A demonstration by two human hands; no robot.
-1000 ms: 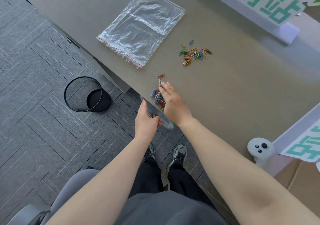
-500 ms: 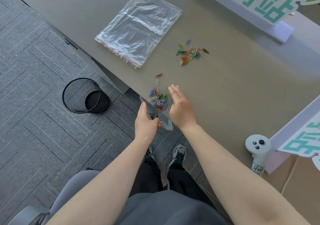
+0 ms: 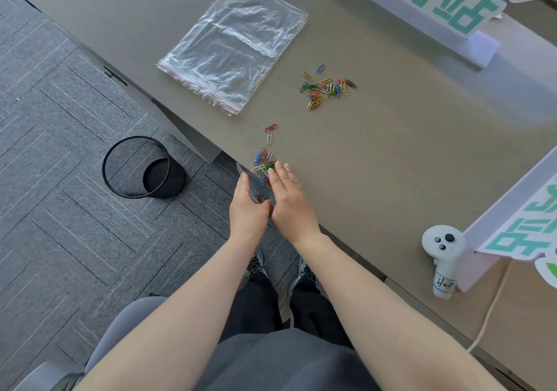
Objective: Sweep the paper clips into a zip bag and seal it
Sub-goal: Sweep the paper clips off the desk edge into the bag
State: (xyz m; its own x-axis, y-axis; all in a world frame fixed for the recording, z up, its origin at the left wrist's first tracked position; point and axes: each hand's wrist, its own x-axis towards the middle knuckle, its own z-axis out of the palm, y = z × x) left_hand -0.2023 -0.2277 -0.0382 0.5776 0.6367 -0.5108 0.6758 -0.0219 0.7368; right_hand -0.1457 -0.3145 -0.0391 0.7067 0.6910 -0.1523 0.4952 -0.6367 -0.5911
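Observation:
A small clear zip bag (image 3: 261, 195) hangs at the table's near edge, held by my left hand (image 3: 247, 209), with a few coloured clips inside. My right hand (image 3: 288, 199) lies flat on the table with straight fingers against a small pile of coloured paper clips (image 3: 262, 162) beside the bag's mouth. A red clip and a white clip (image 3: 270, 133) lie just beyond that pile. A second cluster of paper clips (image 3: 327, 87) sits farther out on the table.
A stack of larger clear zip bags (image 3: 232, 44) lies at the far left of the grey table (image 3: 391, 149). A white controller (image 3: 443, 255) stands at the right near a sign board (image 3: 524, 234). A black wire bin (image 3: 138, 167) sits on the carpet.
My right hand has slid back toward the table edge, dragging the near pile of clips toward the held bag. My left hand has stayed at the edge.

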